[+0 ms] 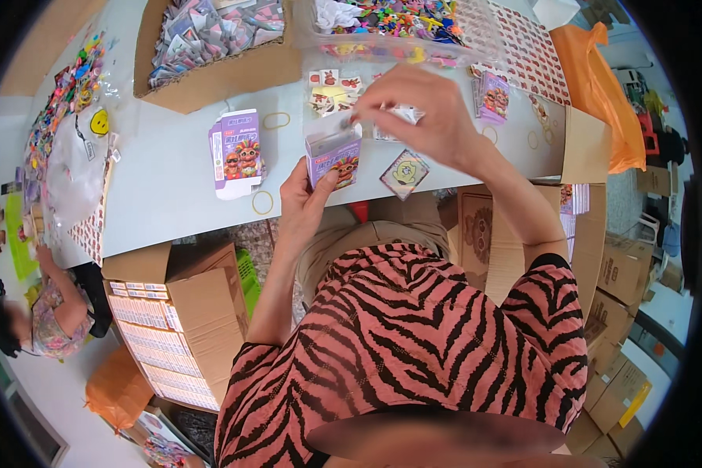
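The left hand [303,200] grips a small purple cardboard box [334,158] over the white desk [164,168]'s near side, open end facing far, and the right hand [417,113], its grip hard to tell, hangs beside that end.

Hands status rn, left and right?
Left hand: closed on a small purple box.
Right hand: bent near the box's top; can't tell whether it grips anything.

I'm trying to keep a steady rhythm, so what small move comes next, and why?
Probably lower your right hand slightly toward the small purple rectangular cardboard box: its top looks open, your left hand grips it, and your right is poised beside that opening.
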Available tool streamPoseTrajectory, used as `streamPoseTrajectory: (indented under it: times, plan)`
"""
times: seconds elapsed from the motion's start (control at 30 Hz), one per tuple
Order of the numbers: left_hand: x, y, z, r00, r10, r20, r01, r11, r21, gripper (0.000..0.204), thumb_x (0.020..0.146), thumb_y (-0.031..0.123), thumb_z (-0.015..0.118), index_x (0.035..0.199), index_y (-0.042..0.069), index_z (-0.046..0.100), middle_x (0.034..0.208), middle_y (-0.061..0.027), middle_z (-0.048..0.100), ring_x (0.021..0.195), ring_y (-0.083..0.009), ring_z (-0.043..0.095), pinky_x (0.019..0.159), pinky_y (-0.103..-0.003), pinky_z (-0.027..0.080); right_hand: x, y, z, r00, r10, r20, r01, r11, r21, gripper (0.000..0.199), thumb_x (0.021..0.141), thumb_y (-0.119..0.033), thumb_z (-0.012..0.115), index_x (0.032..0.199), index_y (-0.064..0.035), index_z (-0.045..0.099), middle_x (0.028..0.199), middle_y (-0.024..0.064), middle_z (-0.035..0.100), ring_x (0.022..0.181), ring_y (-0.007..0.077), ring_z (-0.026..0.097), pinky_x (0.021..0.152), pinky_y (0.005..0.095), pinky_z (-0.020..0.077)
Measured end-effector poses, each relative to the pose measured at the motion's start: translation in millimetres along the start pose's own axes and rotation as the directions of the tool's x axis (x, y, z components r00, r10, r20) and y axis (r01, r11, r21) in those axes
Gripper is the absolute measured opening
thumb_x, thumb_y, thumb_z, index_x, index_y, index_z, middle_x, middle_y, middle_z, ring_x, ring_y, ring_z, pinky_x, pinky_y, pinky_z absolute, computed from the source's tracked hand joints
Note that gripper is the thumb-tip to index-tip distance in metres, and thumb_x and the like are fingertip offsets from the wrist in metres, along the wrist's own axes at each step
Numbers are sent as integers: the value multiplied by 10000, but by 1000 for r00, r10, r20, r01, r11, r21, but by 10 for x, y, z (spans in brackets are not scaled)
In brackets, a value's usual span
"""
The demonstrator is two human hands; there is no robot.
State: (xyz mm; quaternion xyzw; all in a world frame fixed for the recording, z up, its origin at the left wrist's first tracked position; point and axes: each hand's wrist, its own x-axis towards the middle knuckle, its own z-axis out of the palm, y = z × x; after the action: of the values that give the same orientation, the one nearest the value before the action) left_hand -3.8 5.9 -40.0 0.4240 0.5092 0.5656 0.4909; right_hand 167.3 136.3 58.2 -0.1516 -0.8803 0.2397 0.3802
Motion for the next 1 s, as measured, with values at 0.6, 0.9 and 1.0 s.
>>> streamPoseTrajectory:
  times: [0.6,0.9,1.0]
  plan:
    - [43,7,-98,995,72,-74,-66,994,82,310,892,161,591,1131,-30,542,975,-62,631,860,-95,565,771,-249,471,-257,822,-63,933,335,131,-298,924,-241,184,801,-139,616,960,-53,647,865,69,649,694,229,606,630,334,493]
    - [23,-68,-139,995,43,-92,-35,995,95,336,887,163,598,1149,-36,531,984,-69,630,876,-95,562,788,-252,464,-585,1099,396,818,409,405,-126,815,-566,234,741,-131,658,954,-80,575,961,75,575,982,260,553,762,387,493]
    - [22,-20,-114,995,39,-97,-33,997,63,338,887,155,596,1156,-36,527,995,-70,627,881,-94,559,795,-252,461,-577,1107,410,804,426,415,-131,807,-576,222,737,-121,655,938,-78,572,960,75,576,975,259,552,759,383,491]
